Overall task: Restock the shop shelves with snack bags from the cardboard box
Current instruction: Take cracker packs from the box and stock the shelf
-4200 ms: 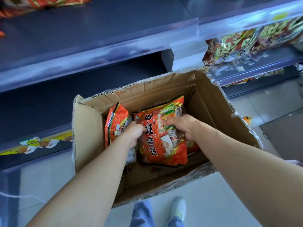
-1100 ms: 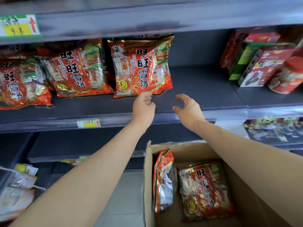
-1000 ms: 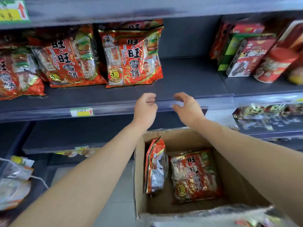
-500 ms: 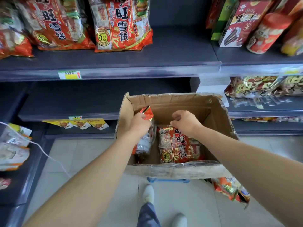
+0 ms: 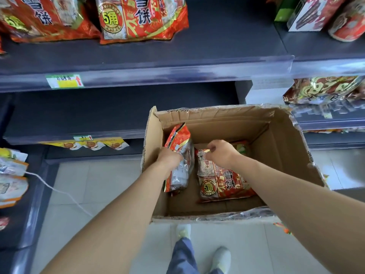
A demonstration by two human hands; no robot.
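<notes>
- A cardboard box (image 5: 276,147) stands open-topped in front of the shop shelving, on the right of the scene, with the person's two bare forearms reaching down into it from the near side.
- The left hand (image 5: 169,158) is inside the box at its left wall, fingers curled round the near edge of a standing snack bag (image 5: 178,139), which it grips; that bag stands on edge, red at the top and silver lower down.
- The right hand (image 5: 221,155) is just to the right of it, fingers bent, pinching the far top edge of a flat snack bag (image 5: 223,184) that lies face up on the box floor.
- The two bags sit side by side, the standing one to the left, and bare cardboard shows near them.
- On the upper shelf (image 5: 217,48), far and to the left, stand shelved snack bags (image 5: 142,18) of the same red print; the stretch of shelf right of them is bare.
- A yellow and green price label (image 5: 64,81) is fixed to that shelf's front rail.
- Far right on the same level are red and green cartons (image 5: 314,14) and a red can (image 5: 349,26).
- Below those lie gold-patterned bags (image 5: 324,89).
- The lower shelf (image 5: 98,113), left of the box, is dark, with yellow packets (image 5: 88,144) beneath its edge.
- A white cord (image 5: 59,191) runs across the tiled floor at left.
- Pale shoes (image 5: 222,256) show near the box.
</notes>
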